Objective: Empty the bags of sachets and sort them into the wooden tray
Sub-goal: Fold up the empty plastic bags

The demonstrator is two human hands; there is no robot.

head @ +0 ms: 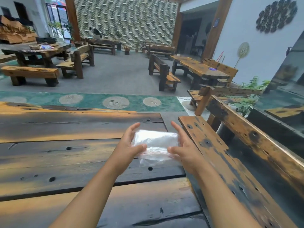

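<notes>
On the dark plank bench (65, 153), toward 2 o'clock, left hand (126, 143) and right hand (185, 150) each have a closed grip on the clear bag (155, 142); opened near the edge, sachets could spill off. No tray visible.

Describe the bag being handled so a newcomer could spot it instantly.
Start at the dark plank table in the foreground and go to its right edge, beside the wooden bench. There the left hand and right hand hold a clear plastic bag from either side. It is the only shiny, see-through thing there, with a thin red strip along its near end.
</notes>
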